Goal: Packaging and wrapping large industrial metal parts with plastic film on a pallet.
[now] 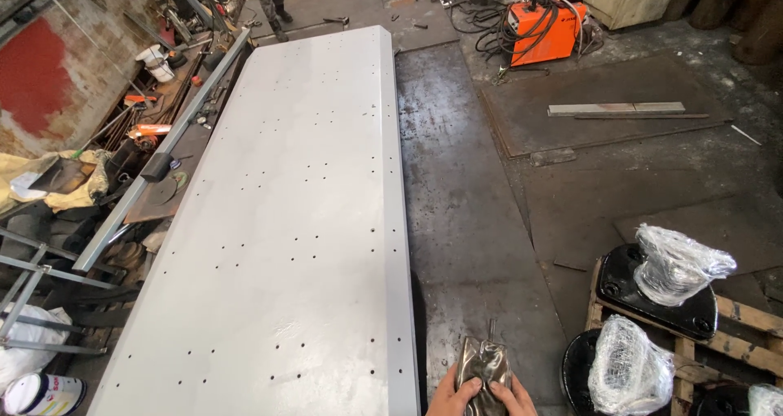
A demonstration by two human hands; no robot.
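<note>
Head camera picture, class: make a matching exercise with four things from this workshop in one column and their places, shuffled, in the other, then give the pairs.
Things:
1. grey metal panel
2. orange machine
3. crumpled bag
4. plastic-wrapped parts

Places:
A. on the wooden pallet at lower right
B. in both hands, left hand and right hand
C. far end, among cables
D. left of the dark floor plates

Pairs: 1-D, 2-C, 3-B, 4-A

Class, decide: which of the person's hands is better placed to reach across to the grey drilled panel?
Left. The left hand grips the dark crumpled bag on the side nearer the grey panel; the right hand is farther away.
</note>
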